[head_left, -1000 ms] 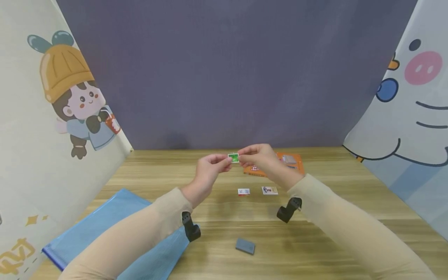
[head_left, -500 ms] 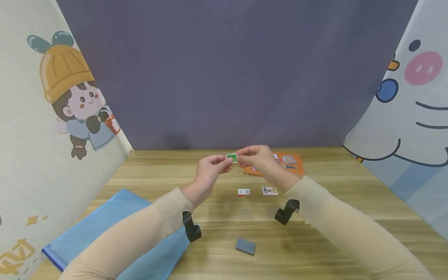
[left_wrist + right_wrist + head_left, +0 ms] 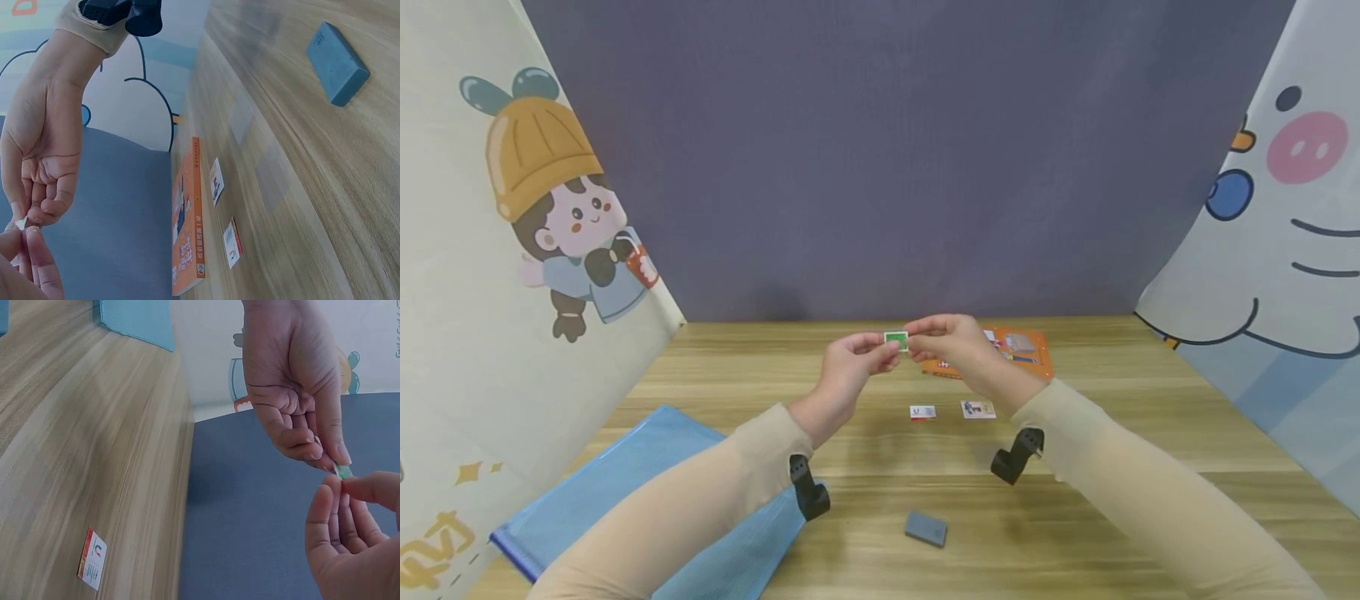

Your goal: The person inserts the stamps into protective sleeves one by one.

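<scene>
A small green card with a white border (image 3: 896,337) is held up above the table. My left hand (image 3: 850,367) pinches its left side between thumb and fingers. From the other side, my right hand (image 3: 958,346) pinches the right edge with thumb and forefinger. In the right wrist view the card (image 3: 342,470) is seen nearly edge-on between the two sets of fingertips. Below the hands, two small printed cards lie on the table: a white and red one (image 3: 922,412) and one with a picture (image 3: 977,409).
An orange book (image 3: 1030,354) lies at the back, partly behind the right hand. Near the front is a small grey-blue block (image 3: 926,528). A blue mesh pouch (image 3: 647,467) lies at left under the left forearm. A dark cloth (image 3: 910,167) hangs behind the table (image 3: 1120,417).
The green card has shifted slightly left and down and changed its tilt a little. My right hand has moved slightly left with it; the left hand is almost still.
</scene>
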The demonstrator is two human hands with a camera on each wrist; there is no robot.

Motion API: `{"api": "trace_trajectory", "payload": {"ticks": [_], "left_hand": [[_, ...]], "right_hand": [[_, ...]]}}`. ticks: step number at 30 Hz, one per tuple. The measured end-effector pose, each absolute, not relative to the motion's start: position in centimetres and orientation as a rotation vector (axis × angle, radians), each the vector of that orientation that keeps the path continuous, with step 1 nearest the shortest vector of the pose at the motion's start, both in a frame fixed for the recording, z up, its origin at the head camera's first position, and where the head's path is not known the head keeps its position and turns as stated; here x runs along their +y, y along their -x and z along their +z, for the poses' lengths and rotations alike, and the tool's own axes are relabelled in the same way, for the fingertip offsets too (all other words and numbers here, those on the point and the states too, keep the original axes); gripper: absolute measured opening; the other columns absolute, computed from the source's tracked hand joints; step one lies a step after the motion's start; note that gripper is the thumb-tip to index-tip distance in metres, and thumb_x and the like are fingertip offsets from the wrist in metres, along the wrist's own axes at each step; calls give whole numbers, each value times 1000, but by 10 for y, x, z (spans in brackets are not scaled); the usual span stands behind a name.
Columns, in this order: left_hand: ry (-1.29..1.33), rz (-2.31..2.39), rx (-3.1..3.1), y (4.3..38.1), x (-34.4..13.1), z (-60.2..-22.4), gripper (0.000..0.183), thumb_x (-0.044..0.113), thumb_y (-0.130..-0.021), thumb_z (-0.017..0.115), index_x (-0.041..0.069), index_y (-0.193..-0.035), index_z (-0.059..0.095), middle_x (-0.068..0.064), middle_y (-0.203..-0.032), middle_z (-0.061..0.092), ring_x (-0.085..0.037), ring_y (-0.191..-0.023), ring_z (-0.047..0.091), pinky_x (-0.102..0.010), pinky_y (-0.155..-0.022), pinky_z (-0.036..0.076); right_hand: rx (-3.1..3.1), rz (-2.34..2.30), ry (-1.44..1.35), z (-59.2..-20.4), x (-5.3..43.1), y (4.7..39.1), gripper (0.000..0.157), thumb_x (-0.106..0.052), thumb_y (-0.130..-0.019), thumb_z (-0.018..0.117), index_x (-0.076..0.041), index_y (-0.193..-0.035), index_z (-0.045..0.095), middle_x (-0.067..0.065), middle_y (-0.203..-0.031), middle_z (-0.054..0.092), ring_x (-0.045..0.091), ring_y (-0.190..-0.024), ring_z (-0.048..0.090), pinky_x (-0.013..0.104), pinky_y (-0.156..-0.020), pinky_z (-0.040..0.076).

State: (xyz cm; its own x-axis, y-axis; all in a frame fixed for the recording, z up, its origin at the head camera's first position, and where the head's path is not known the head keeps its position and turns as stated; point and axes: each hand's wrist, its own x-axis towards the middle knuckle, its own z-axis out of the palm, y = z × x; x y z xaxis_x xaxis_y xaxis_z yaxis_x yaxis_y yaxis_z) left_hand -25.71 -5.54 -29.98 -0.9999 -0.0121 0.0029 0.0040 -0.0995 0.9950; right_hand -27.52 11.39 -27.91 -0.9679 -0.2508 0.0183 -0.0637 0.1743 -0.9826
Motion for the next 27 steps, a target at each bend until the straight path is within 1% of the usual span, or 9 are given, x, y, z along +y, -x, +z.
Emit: {"api": "trace_trajectory", "payload": {"ticks": [4,10,12,16,20,23,27], "left_hand": [[23,-2339,-2072,258,-56,-300,21,2,-86,70,-4,-105,64,-12,-89,73,-9,-67,67,-23,-72,60],[98,-2290,-2085,259,-60,-302,19,4,-86,72,-5,-102,66,-9,-86,72,-10,-69,68,-28,-76,60],[108,-2258,-2086,259,-62,-303,19,5,-86,72,-5,-102,68,-9,-87,72,-10,-70,68,-28,-76,60],[105,-2217,-2089,258,-65,-304,17,5,-87,71,-5,-101,69,-8,-85,73,-10,-69,67,-26,-73,60],[91,-2210,-2101,257,-65,-303,17,6,-87,71,-5,-100,70,-7,-83,72,-10,-69,68,-29,-75,61],[69,-2213,-2110,258,-65,-304,17,6,-87,71,-5,-99,70,-8,-83,72,-10,-68,67,-30,-75,61],[54,-2216,-2108,258,-64,-304,16,5,-87,71,-5,-99,70,-8,-82,72,-10,-68,68,-26,-72,61]], "right_hand": [[2313,-1885,316,-280,116,276,28,-9,-89,68,-1,-115,65,7,-95,71,19,-86,68,31,-83,58],[2348,-1882,314,-281,117,276,25,-12,-89,69,-4,-113,67,10,-97,71,17,-82,66,29,-79,58],[2360,-1882,320,-281,118,276,26,-13,-89,69,-3,-113,66,8,-97,71,17,-82,66,28,-78,58],[2376,-1889,308,-282,120,276,27,-13,-88,70,-2,-113,66,3,-90,72,21,-83,67,27,-75,57],[2372,-1904,297,-283,119,276,28,-12,-88,70,-1,-113,66,0,-87,71,24,-86,67,26,-74,57],[2363,-1914,291,-284,119,277,29,-12,-88,70,0,-114,66,1,-90,71,20,-84,66,25,-75,57],[2351,-1925,286,-286,119,277,28,-12,-88,70,-1,-113,66,2,-93,71,15,-81,64,25,-76,56]]}}
